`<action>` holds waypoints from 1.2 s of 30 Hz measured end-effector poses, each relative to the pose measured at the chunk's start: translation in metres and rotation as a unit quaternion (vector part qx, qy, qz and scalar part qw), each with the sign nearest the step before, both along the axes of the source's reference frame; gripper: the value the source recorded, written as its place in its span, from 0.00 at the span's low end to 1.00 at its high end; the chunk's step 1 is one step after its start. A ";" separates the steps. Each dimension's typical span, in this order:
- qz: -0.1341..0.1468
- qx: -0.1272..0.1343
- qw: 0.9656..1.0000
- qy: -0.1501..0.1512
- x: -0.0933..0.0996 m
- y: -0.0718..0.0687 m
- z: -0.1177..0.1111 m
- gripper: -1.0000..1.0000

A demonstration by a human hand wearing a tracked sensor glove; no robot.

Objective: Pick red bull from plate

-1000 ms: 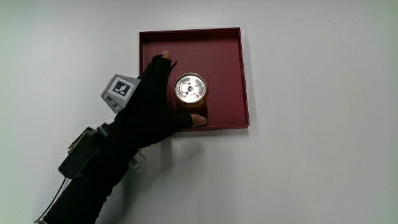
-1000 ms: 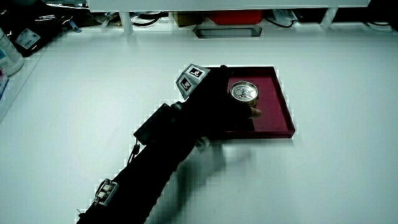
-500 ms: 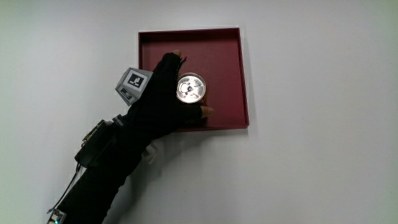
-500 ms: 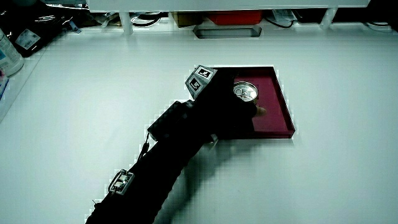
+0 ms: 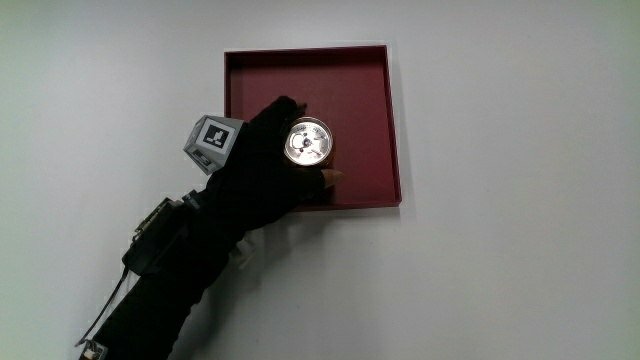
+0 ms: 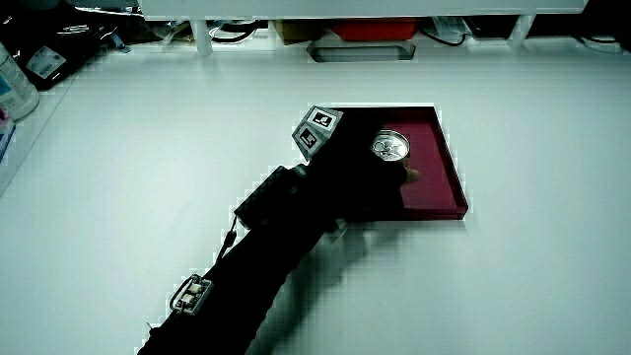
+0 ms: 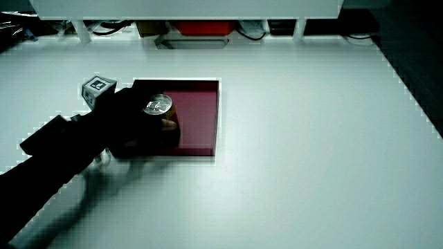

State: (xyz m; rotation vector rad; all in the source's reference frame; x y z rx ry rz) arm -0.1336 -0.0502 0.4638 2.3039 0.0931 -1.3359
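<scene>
A dark red square plate [image 5: 355, 75] [image 6: 446, 173] [image 7: 201, 111] lies on the white table. On it stands the red bull can [image 5: 307, 143] [image 6: 391, 147] [image 7: 158, 105], upright, with only its silver top clearly showing. The gloved hand [image 5: 265, 160] [image 6: 345, 173] [image 7: 128, 121] is wrapped around the can's side, fingers curled about it and a bare fingertip showing at the can's edge nearer the person. The patterned cube [image 5: 212, 141] [image 6: 316, 126] [image 7: 97, 86] rides on the hand's back. The forearm runs from the plate toward the person.
A low partition with a red box [image 6: 373, 28] [image 7: 201, 26] and cables under it stands at the table's edge farthest from the person. A bottle [image 6: 15, 84] and clutter sit at a table corner in a side view.
The hand has closed more tightly around the can and shifted slightly farther from the person. The can's top sits a little higher over the plate than one second ago.
</scene>
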 end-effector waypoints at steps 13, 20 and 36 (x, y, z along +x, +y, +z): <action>-0.016 0.025 1.000 -0.001 -0.004 0.004 -0.009 1.00; -0.008 0.036 0.999 0.004 -0.007 0.005 -0.039 1.00; -0.030 0.074 0.995 0.057 -0.055 0.021 -0.100 1.00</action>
